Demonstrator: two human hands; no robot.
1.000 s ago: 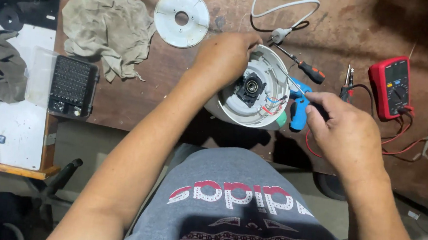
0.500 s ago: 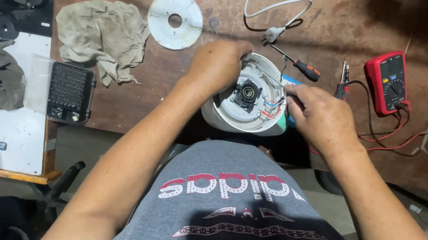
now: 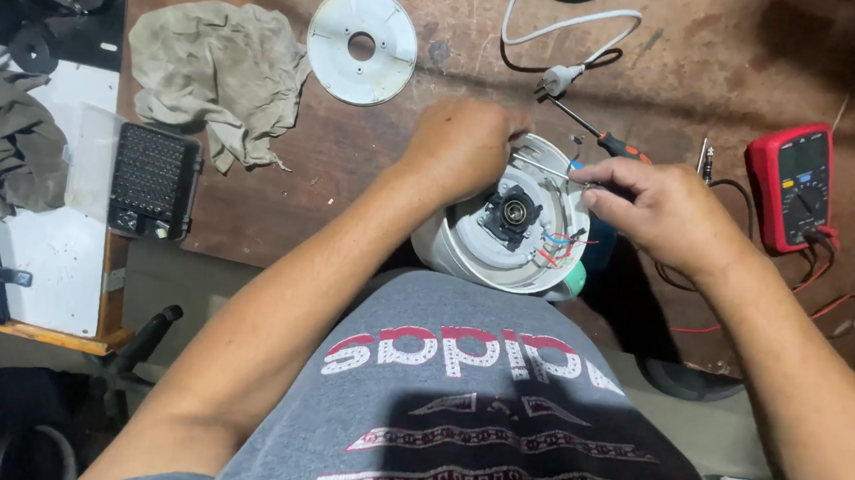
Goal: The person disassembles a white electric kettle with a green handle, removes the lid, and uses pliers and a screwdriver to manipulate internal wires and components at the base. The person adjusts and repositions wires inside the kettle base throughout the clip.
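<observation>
The right hand (image 3: pixel 665 212) has let go of the blue-handled tool it gripped a second ago and has come up over the open underside of the white appliance (image 3: pixel 508 231); its fingers are now pinched narrowly on a thin metal strip or wire (image 3: pixel 551 168) that lies across the upper edge of the round base. The blue tool is now mostly hidden beneath that hand, with only a sliver of blue showing just below the knuckles. The left hand (image 3: pixel 464 147) has barely shifted: it stays cupped over the far rim of the appliance, fingers curled down to steady it, and whether it holds anything more than the rim cannot be told. The appliance sits at the table edge, between the two hands and right against the person's lap, with a black round part (image 3: pixel 510 214) at its centre and red and blue wires (image 3: pixel 555 247) toward the right hand. This looks like a shift from tool work to handling a small part by fingertip. Just beyond the right hand lies a screwdriver (image 3: pixel 596 131); further right sits a red meter (image 3: pixel 797 186). Beyond the left hand are a white disc (image 3: pixel 361 45) and a grey rag (image 3: pixel 213 75).
</observation>
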